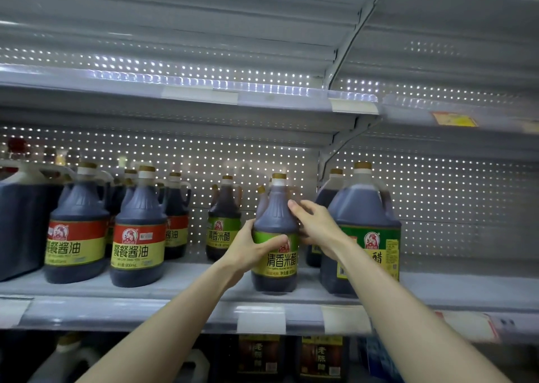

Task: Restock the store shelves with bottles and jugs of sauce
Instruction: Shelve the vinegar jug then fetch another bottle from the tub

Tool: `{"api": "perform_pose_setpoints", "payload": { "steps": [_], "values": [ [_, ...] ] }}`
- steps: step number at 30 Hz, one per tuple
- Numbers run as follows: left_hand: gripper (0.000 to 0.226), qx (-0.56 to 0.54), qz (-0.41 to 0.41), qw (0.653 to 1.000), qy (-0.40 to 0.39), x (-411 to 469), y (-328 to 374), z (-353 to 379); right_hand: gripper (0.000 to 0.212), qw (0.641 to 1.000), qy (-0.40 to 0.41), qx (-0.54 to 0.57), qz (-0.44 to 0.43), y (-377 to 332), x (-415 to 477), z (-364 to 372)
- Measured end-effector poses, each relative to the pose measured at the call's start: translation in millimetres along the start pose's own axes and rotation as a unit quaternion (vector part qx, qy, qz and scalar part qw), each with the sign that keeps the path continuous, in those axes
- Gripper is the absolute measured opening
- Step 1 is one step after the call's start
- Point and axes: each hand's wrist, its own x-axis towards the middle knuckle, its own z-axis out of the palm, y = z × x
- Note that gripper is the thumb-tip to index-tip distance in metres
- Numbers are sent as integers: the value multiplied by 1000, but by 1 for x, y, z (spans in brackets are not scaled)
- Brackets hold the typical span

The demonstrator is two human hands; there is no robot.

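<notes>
While the left hand (250, 251) and right hand (316, 225) clasp it, the dark green-labelled bottle (275, 210) stands upright.

Grey shelf (186, 282) carries dark sauce bottles (137, 228); large jugs (364, 207).

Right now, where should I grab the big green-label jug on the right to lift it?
Probably the handle at the upper right of the big green-label jug, reaching from the right where the shelf is bare. Its body looks too wide.
</notes>
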Motion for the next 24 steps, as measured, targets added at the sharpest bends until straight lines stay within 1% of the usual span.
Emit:
{"api": "perform_pose_setpoints", "payload": {
  "steps": [2, 4, 7, 8, 10, 11, 14, 16, 19, 24],
  "values": [
    [70, -15, 15, 1000, 4, -4, -6, 1, 54, 1000, 6, 12, 15, 10, -4, 0],
    [76, -18, 26, 999, 13, -9, -11, 0, 50, 999, 10, 26, 18, 20, -11, 3],
    [63, -10, 29, 999, 38, -12, -18, -3, 45, 999, 14, 45, 8, 29, -24, 11],
    [64, -10, 26, 999, 46, -13, -20, -3, 46, 999, 18, 47, 7, 32, -27, 14],
    [73, -6, 17, 999, 51, -14, -22, -4, 48, 999, 23, 49, 6, 38, -32, 17],
    [73, 1, 14, 999, 48, -15, -22, -5, 49, 998, 22, 55, 9, 42, -34, 19],
    [57, 9, 7, 999, 38, -16, -23, -5, 45, 997, 17, 72, 17, 53, -38, 21],
    [54, 7, 1, 999, 32, -18, -23, -5, 42, 996, 15, 82, 17, 56, -38, 21],
    [45, -5, -9, 1000, 23, -21, -22, -7, 42, 998, 7, 68, 18, 58, -37, 21],
    [47, -24, -21, 999, -11, -23, -24, -13, 40, 998, 1, 53, 15, 61, -37, 21]
  ]
}}
